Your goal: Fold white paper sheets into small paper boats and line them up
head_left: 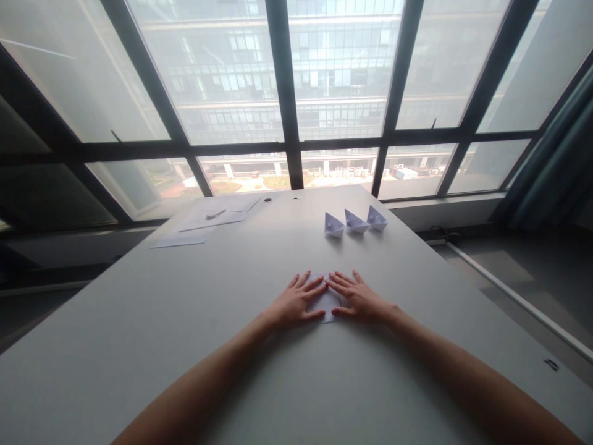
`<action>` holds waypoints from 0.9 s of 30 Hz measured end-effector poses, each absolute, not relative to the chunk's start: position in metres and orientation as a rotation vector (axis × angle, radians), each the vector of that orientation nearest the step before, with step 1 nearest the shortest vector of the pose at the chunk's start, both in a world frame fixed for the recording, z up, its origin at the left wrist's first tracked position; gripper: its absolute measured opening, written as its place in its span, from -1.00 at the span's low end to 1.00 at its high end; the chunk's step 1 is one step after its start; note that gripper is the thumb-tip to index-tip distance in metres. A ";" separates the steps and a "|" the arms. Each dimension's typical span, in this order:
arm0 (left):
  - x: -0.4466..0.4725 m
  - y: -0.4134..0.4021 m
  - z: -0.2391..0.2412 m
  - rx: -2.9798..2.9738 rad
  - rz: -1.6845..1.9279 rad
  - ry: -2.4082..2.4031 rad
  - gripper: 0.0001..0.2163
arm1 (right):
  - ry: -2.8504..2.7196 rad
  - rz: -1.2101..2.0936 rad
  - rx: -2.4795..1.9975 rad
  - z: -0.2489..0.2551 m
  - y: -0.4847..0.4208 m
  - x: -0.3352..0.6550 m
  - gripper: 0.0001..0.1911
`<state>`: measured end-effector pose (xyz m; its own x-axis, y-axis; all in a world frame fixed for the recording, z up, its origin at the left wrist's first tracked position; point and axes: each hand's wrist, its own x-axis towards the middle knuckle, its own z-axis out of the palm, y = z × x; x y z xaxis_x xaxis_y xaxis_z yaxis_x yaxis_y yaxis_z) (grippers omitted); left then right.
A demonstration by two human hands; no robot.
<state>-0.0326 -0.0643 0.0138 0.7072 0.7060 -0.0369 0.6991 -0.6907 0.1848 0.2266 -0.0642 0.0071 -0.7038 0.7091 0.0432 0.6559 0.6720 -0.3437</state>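
A small folded piece of white paper (324, 302) lies flat on the table in front of me, partly covered by both hands. My left hand (299, 301) rests on its left side with the fingers spread. On the right side, my right hand (356, 298) presses down flat, fingers also apart. The fingertips of the two hands come close together over the sheet's upper part. Farther back stand three folded paper boats in a row: the left boat (333, 227), the middle boat (356, 222) and the right boat (377, 219).
The white table (222, 284) reaches toward a large framed window (343, 68). Loose white sheets (192, 238) lie at the back left, with a small pale pen-like object (215, 214) on top. A dark round hole (267, 199) sits near the far edge. A curtain (542, 161) hangs at the right.
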 end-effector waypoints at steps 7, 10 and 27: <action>-0.032 -0.064 0.014 2.725 0.049 1.133 -0.27 | -2.712 0.456 -1.128 0.008 -0.065 0.227 -0.12; -0.032 -0.065 0.015 2.722 0.054 1.132 -0.27 | -2.711 0.451 -1.129 0.008 -0.065 0.226 -0.13; -0.032 -0.065 0.017 2.727 0.036 1.134 -0.27 | -2.703 0.461 -1.124 0.009 -0.066 0.226 -0.14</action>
<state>-0.0320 -0.0652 0.0169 0.7074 0.7051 -0.0494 0.7005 -0.6900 0.1821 0.2261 -0.0661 0.0090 -0.6988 0.7139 0.0443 0.6590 0.6666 -0.3484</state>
